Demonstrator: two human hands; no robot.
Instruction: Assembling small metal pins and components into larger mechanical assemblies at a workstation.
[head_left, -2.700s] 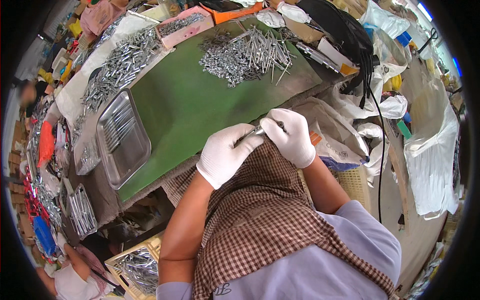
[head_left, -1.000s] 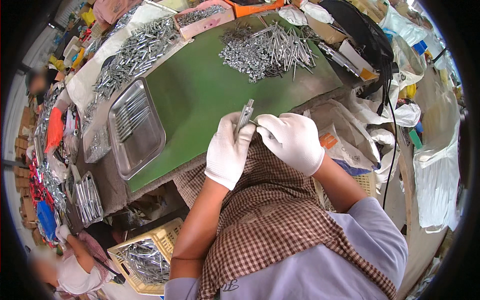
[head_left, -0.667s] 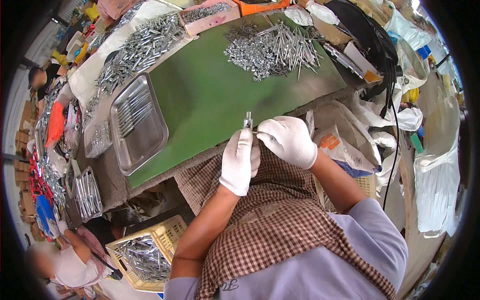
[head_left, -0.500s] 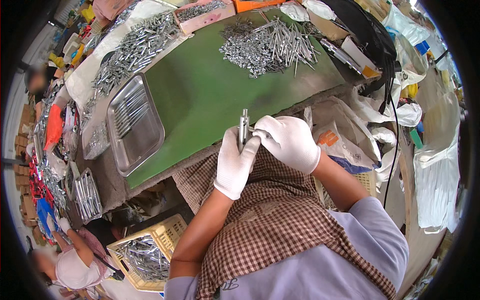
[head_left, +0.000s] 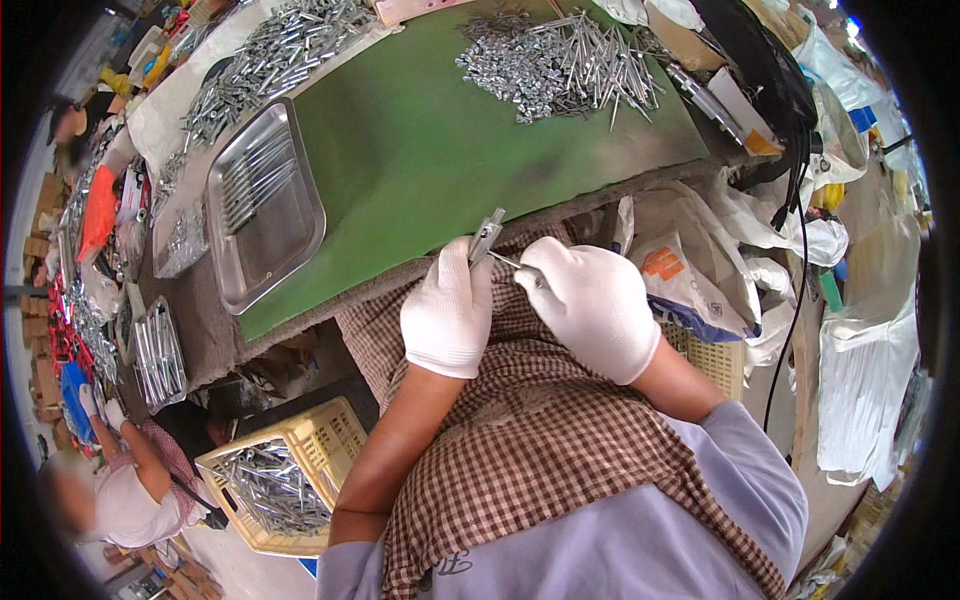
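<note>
My left hand [head_left: 447,318], in a white knit glove, is closed round a short silver metal cylinder [head_left: 487,234], its upper end leaning right. Across from it my right hand [head_left: 592,308], gloved the same way, pinches a thin metal rod [head_left: 505,260]. The rod's free end points at the side of the cylinder, near my left fingertips; whether it touches or enters it I cannot tell. Most of the rod is hidden in my right fingers. Both hands are above my checked apron [head_left: 520,410], just off the near edge of the green tabletop [head_left: 400,180].
Small metal parts [head_left: 510,75] and long pins [head_left: 612,70] lie heaped at the far right. A steel tray [head_left: 270,275] of thin rods is at the left. Below it stands a yellow crate [head_left: 340,440] of metal pieces. Plastic bags [head_left: 690,270] hang at right; a co-worker [head_left: 135,490] sits lower left.
The cylinder has gone from upright to leaning right. My right hand has drawn slightly away from it, and more of the thin rod shows. The view has shifted a little.
</note>
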